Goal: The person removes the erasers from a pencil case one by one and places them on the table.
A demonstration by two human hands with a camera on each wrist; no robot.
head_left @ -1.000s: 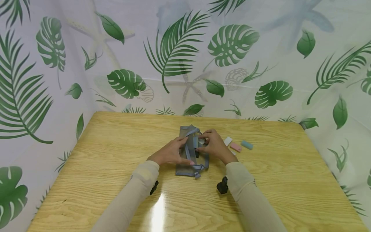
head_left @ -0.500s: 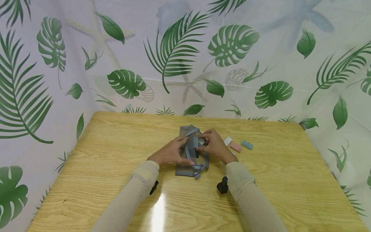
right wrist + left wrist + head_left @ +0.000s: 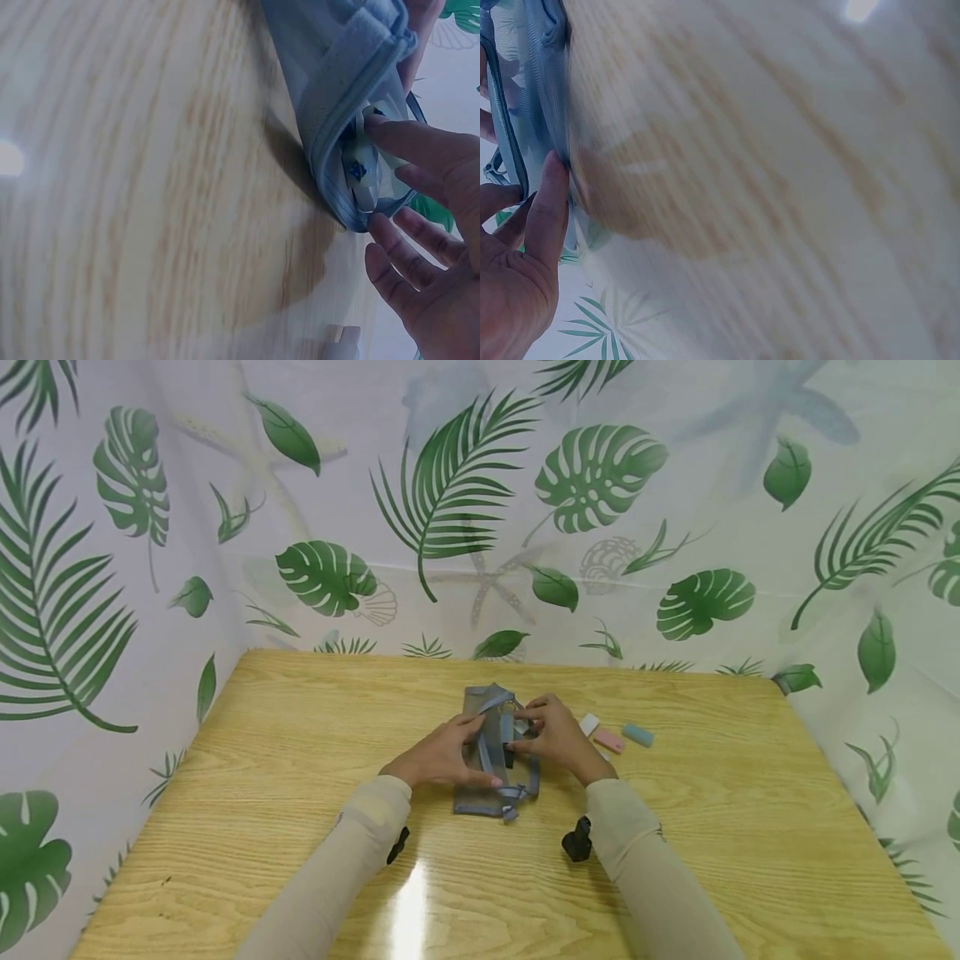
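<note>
A grey-blue see-through zip pouch point(image 3: 477, 797) lies on the table, its zipped mouth facing right. My left hand point(image 3: 441, 752) grips it from the left, with thumb and fingers spread along the opening; the left wrist view shows fingertips against the pouch's side and zip edge. My right hand point(image 3: 558, 739) is at the mouth. In the right wrist view, its thumb reaches inside against a white item with blue marks point(image 3: 360, 171), and other fingers touch the rim or hang outside. The fingertips deep in the pouch are partly hidden. Something dark point(image 3: 509, 758) also shows in the mouth.
Right of my right hand lie small blocks that look like erasers: a white block point(image 3: 588, 724), a pink block point(image 3: 608, 741) and a teal block point(image 3: 637, 735). Another small white piece sits partly behind the hand. A leaf-print cloth point(image 3: 480, 527) hangs behind the wooden table point(image 3: 337, 710).
</note>
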